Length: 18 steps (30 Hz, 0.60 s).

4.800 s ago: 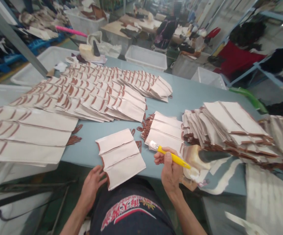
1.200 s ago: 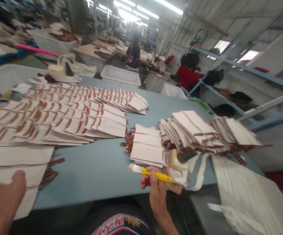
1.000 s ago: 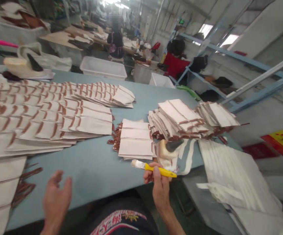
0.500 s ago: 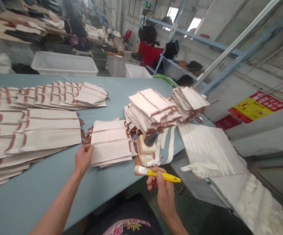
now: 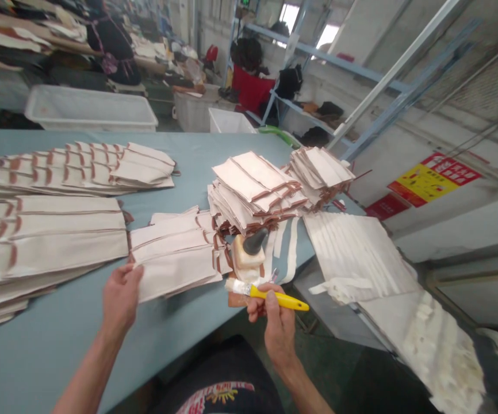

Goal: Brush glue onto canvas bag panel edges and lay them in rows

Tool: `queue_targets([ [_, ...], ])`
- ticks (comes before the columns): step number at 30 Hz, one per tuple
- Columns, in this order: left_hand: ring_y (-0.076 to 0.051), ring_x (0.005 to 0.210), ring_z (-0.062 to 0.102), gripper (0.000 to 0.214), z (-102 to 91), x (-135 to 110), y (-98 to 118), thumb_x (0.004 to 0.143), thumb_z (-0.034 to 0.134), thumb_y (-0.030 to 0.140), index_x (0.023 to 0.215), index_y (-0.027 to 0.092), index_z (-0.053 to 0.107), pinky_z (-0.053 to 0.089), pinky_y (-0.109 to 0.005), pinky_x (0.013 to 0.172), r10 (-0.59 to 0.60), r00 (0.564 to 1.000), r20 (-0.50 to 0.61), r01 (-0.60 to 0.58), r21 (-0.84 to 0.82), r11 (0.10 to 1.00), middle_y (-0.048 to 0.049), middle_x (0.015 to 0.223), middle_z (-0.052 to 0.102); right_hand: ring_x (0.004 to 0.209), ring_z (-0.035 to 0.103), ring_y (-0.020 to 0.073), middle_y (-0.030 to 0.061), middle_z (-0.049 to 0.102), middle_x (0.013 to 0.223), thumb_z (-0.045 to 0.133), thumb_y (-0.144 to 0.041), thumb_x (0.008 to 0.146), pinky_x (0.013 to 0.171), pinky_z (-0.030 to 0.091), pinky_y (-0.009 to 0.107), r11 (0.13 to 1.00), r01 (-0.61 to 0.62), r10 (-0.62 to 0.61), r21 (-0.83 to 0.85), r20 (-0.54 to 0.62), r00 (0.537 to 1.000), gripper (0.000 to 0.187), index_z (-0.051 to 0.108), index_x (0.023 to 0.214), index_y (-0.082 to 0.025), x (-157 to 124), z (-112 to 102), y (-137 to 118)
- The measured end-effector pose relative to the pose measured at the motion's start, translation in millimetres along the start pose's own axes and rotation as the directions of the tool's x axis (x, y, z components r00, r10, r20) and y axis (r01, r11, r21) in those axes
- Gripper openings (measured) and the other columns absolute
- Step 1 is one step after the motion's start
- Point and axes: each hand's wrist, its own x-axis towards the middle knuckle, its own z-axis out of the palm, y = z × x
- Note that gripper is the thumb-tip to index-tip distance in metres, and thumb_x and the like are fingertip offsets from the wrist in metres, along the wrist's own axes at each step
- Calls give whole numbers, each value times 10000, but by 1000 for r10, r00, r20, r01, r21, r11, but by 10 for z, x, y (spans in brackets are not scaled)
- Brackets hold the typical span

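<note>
My left hand [image 5: 122, 292] pinches the near left corner of a cream fabric panel [image 5: 175, 251] with brown-edged seams. That panel lies on a low stack of similar panels and sticks out to the left of them. In my right hand [image 5: 275, 322] is a paint brush with a yellow handle [image 5: 286, 300] and pale bristles, held level over the table's front edge and pointing left. Just beyond the bristles stands a cream bottle or pot with a black cone-shaped top [image 5: 255, 241]. A brown piece [image 5: 237, 299] lies under the brush tip, partly hidden.
Overlapping rows of cream panels [image 5: 68, 233] cover the table's left side. Taller panel stacks [image 5: 257, 187] stand behind the bottle. At right, white strips [image 5: 356, 253] lie on a lower surface. A white bin [image 5: 91, 109] and a seated person [image 5: 113, 49] are beyond the table.
My left hand has drawn the top panel leftward off its stack, fanning out the seam edges at right. My right hand keeps the brush in nearly the same pose. The view has shifted slightly.
</note>
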Motion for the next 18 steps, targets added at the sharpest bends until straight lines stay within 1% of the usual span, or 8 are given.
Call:
queue_targets([
  [3, -188, 729, 696, 450, -332, -590, -364, 1063, 675, 576, 1310, 200, 660, 638, -377, 714, -133, 979, -153, 136, 8, 991, -11, 948, 729, 538, 681, 172, -5, 756, 689, 616, -729, 1065, 555, 609, 298, 999, 30, -30, -14, -7, 1000, 499, 666, 1039, -233, 13, -13, -16],
  [5, -239, 727, 755, 490, -434, -1058, -636, 1040, 526, 643, 1277, 223, 616, 683, -432, 736, -210, 966, -149, 209, -22, 978, -26, 886, 750, 531, 680, 177, -1, 760, 688, 616, -728, 1059, 553, 609, 308, 999, 20, -21, -32, -9, 1000, 500, 659, 1045, -230, 24, -21, -4],
  [7, -294, 746, 822, 529, -441, -1501, -871, 948, 504, 736, 1119, 256, 647, 705, -453, 727, -258, 966, -37, 257, -21, 966, -67, 822, 793, 519, 672, 177, -3, 750, 671, 622, -729, 1051, 548, 601, 309, 999, -3, 3, -44, -7, 1000, 505, 658, 1045, -225, 35, -12, 22],
  [10, -333, 530, 762, 624, -440, -1920, -1070, 766, 629, 894, 838, 279, 706, 624, -460, 497, -274, 947, 168, 265, 74, 961, -115, 696, 803, 516, 664, 174, -8, 735, 661, 626, -724, 1046, 540, 586, 302, 998, -24, 25, -55, 19, 999, 507, 666, 1043, -219, 45, 35, 55],
  [12, -345, 472, 717, 670, -505, -1933, -1081, 732, 630, 954, 728, 288, 702, 589, -477, 464, -233, 946, 226, 204, 144, 968, -115, 624, 777, 521, 663, 175, -8, 731, 664, 624, -719, 1047, 542, 584, 303, 998, -18, 21, -64, 41, 999, 506, 674, 1048, -216, 48, 76, 59],
  [14, -379, 661, 801, 665, -590, -1709, -1007, 837, 574, 922, 825, 281, 752, 666, -521, 639, -142, 969, 200, 103, 196, 975, -124, 730, 826, 523, 657, 173, -7, 730, 670, 620, -715, 1052, 541, 581, 304, 997, -9, 13, -74, 51, 999, 505, 679, 1054, -213, 47, 112, 43],
  [16, -381, 1050, 840, 591, -622, -1293, -870, 977, 595, 768, 1159, 236, 778, 670, -561, 979, -17, 990, 138, -17, 243, 970, -145, 1057, 881, 516, 644, 168, -8, 727, 674, 617, -714, 1054, 534, 576, 302, 997, -2, 6, -81, 52, 999, 504, 682, 1048, -214, 36, 133, 14],
  [18, -357, 1335, 738, 531, -562, -782, -704, 1055, 681, 594, 1397, 188, 701, 569, -621, 1176, 113, 988, 109, -141, 297, 944, -162, 1415, 782, 517, 642, 168, -8, 727, 678, 618, -712, 1054, 534, 575, 302, 996, 7, -3, -84, 52, 999, 498, 679, 1040, -218, 13, 129, -19],
])
